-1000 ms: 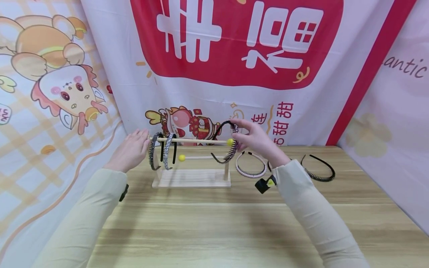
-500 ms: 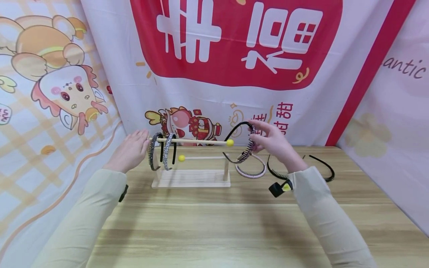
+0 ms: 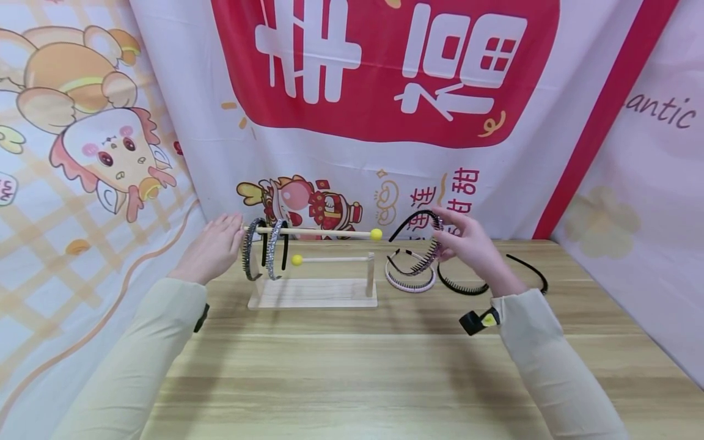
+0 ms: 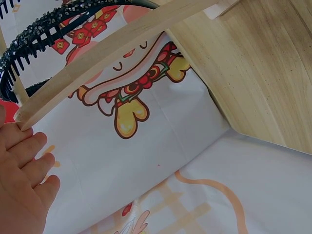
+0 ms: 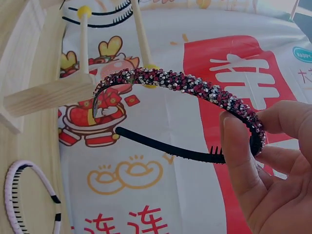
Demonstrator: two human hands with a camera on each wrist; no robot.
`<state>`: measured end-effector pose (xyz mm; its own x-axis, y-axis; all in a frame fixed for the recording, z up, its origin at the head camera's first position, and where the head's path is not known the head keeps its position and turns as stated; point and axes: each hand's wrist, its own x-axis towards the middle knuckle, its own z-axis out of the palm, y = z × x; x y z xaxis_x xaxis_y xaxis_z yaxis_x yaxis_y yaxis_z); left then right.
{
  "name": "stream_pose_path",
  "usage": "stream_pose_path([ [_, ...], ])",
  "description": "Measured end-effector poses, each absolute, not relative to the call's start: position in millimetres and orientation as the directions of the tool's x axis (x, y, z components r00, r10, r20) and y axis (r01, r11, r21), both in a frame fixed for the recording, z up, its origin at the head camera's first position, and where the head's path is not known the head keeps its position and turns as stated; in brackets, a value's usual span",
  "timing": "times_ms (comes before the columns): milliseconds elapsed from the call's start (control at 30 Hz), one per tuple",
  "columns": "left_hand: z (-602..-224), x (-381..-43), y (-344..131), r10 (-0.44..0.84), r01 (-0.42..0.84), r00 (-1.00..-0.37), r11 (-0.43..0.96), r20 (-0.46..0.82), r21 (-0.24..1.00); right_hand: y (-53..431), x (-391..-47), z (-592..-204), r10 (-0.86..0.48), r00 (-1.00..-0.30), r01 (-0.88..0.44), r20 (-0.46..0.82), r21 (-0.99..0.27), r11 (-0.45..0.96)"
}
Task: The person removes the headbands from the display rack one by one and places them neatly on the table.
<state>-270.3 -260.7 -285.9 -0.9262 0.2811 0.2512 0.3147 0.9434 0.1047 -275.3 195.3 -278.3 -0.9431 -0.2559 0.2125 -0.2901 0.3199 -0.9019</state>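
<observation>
A headband crusted with pink and silver stones, black and toothed inside, is pinched between thumb and fingers of my right hand. In the head view it hangs in the air to the right of the rack's yellow-tipped upper rod. My left hand rests with fingers straight against the left end of the wooden rack. A dark stone headband and a silver stone headband hang near that end of the upper rod. In the left wrist view, the left fingertips touch the post's end.
On the table right of the rack lie a pale pink headband and a black headband. Another black headband is partly behind the right forearm. A lower rod with a yellow ball is on the rack. Printed cloth walls enclose the table.
My right hand has moved right with the pink and silver headband, from around the upper rod's yellow tip to well clear of it. The left hand stays at the rack.
</observation>
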Motion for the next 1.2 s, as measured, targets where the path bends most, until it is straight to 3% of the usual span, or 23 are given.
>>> stream_pose_path([
  [433, -284.2, -268.5, -259.8, 0.283, 0.316, -0.925, 0.944, 0.253, 0.098, 216.4, -265.6, -305.1, -0.246, -0.952, -0.261, 0.18, -0.898, 0.354],
  [1200, -283.0, -266.6, -260.6, 0.289, 0.32, -0.925, 0.942, 0.245, 0.096, 226.9, -245.1, -362.5, -0.377, -0.925, -0.192, 0.035, -0.902, 0.387],
])
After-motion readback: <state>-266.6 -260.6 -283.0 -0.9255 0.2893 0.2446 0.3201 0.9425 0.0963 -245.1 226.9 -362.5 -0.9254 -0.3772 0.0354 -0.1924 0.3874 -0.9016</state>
